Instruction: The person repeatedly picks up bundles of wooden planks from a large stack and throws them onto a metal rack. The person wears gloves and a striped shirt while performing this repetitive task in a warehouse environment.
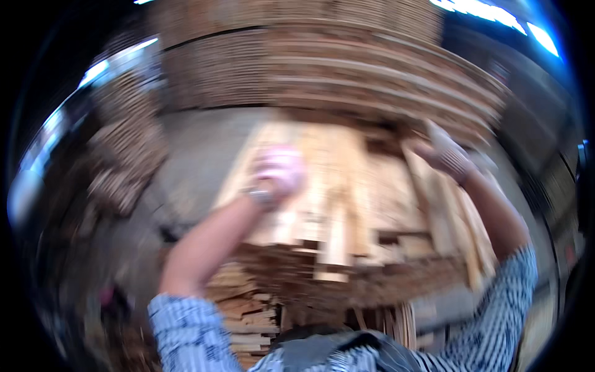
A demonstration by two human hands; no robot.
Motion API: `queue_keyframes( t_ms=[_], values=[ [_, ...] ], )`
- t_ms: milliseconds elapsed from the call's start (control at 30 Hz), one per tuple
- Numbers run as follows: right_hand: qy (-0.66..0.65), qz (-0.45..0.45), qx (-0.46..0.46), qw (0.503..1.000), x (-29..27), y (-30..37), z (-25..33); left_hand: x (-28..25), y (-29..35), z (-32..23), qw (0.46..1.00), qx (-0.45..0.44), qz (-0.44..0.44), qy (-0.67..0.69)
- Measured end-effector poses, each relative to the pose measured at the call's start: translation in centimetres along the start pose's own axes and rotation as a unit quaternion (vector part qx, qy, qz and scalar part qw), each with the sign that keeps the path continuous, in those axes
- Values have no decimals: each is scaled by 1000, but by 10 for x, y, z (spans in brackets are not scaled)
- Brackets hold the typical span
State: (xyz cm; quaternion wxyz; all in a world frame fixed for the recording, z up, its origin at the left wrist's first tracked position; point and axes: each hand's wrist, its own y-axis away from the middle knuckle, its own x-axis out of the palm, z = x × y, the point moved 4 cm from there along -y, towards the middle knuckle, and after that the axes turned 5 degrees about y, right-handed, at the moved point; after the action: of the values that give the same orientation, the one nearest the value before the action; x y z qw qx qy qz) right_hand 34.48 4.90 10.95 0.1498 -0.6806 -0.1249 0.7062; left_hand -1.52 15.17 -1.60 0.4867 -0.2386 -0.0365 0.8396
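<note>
A stack of pale sawn boards (334, 180) lies in front of me, its near ends uneven. Over the stack's left part is my left hand (279, 168), in a pinkish-white glove, with a watch (261, 196) on the wrist. It looks rounded, but motion smears its fingers. My right hand (441, 154), gloved in white, is at the far right of the stack beside a long narrow board (439, 211). Its thumb points left, apart from the blurred fingers. Whether either hand grips a board cannot be made out.
Tall stacks of boards (372, 68) stand behind the work stack. More stacked timber (133, 142) rises at the left, beyond a strip of grey floor (204, 142). Short wood pieces (245, 310) lie below the near edge, close to my body.
</note>
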Motion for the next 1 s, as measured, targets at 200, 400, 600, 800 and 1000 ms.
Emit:
queue_keyframes(
  t_ms=[200, 400, 600, 800, 1000],
  values=[
    [60, 169, 297, 938, 24, 87, -87, -20, -33, 27, 817, -214, 143, 516],
    [-5, 231, 244, 942, -3, 98, -112, -13, -25, 31, 801, -220, 156, 534],
    [-173, 217, 287, 917, 29, 107, -152, -10, -28, 32, 799, -220, 144, 540],
    [-114, 150, 299, 936, 25, 117, -150, -16, -24, 31, 798, -230, 144, 538],
    [-160, 115, 239, 951, -43, 95, -156, -33, -33, 32, 786, -228, 145, 556]
  ],
)
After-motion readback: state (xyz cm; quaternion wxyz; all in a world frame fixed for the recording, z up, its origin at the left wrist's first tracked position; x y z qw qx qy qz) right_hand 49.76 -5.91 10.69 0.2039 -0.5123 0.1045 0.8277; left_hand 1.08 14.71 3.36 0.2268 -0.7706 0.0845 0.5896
